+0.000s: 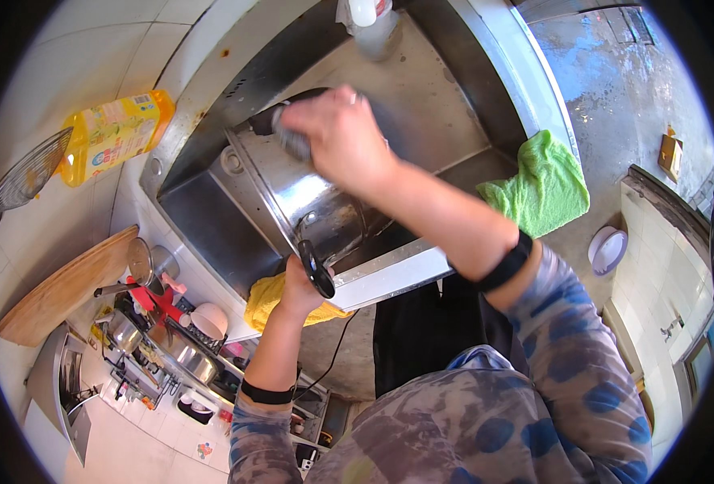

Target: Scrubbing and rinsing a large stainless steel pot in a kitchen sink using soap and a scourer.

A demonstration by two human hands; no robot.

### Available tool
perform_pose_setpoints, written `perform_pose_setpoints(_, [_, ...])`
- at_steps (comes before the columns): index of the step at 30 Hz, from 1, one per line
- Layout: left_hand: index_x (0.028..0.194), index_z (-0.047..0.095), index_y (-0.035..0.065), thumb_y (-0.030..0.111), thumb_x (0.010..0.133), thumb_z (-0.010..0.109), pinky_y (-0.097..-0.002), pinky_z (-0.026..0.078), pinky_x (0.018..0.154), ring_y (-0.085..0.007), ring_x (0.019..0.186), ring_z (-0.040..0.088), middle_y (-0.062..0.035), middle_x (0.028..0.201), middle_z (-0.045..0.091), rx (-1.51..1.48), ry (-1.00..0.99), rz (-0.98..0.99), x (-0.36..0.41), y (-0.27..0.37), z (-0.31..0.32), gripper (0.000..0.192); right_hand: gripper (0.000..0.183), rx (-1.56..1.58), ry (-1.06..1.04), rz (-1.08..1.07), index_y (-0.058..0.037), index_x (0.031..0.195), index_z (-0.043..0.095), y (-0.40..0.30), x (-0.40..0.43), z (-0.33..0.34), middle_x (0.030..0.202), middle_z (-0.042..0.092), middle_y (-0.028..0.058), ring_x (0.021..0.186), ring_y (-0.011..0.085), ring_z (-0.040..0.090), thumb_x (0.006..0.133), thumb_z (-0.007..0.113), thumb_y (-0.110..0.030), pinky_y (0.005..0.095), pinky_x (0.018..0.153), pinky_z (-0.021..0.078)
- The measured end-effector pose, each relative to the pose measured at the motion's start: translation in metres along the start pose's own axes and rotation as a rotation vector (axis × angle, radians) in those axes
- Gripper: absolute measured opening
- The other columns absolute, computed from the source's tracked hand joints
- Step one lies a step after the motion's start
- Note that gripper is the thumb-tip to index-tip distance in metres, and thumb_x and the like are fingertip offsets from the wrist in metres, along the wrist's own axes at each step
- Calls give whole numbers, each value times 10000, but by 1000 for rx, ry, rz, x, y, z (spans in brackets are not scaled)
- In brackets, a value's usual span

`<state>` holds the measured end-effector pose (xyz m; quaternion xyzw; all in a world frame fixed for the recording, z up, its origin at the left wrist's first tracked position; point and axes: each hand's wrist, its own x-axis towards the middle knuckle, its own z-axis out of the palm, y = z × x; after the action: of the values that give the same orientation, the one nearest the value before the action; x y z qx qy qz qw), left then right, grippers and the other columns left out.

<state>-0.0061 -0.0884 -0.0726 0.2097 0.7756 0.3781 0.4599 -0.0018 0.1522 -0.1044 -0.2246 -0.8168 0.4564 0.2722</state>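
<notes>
A stainless steel pot (308,192) lies tilted on its side in the metal sink (435,91). My left hand (300,289) grips it at its black loop handle (316,270), on the side near me; the fingers are partly hidden behind the handle and rim. My right hand (348,142) presses a grey scouring pad (292,138), probably steel wool, to the pot's outer wall near the far handle. Motion blurs that hand and the pad. At the sink's front edge, a yellow cloth (266,305) lies under my left wrist.
A green cloth (541,187) hangs over the sink's right corner. A white-topped container (376,33) stands at the sink's far end. To the left are a yellow detergent bottle (118,136), a wire strainer (30,172) and a wooden board (66,287). A pale basin (608,250) is at the right.
</notes>
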Motion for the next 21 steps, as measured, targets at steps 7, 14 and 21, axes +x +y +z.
perform_pose_setpoints(7, [1194,471,63,-46,765,571,-230,465,672,-99,823,545,-24,986,570,34,-124,239,-8,-12,5,454,357,261,-44,74,-58,929,696,-39,-58,-15,1052,665,33,873,262,517,623,572,78,367,759,435])
perform_pose_setpoints(14, [1238,482,8,-19,728,564,-311,403,940,-194,1093,520,-135,1120,573,161,-321,-52,4,-1,12,517,306,-54,2,141,-92,935,689,-4,-11,-12,1028,666,45,868,281,539,699,544,40,371,769,425])
perform_pose_setpoints(21, [1150,492,-21,-87,626,492,-309,472,885,-198,984,591,-112,1069,577,-738,40,-151,61,84,-11,529,388,209,-126,69,-76,996,675,-56,-78,-22,1120,623,5,890,252,499,621,625,11,369,786,400])
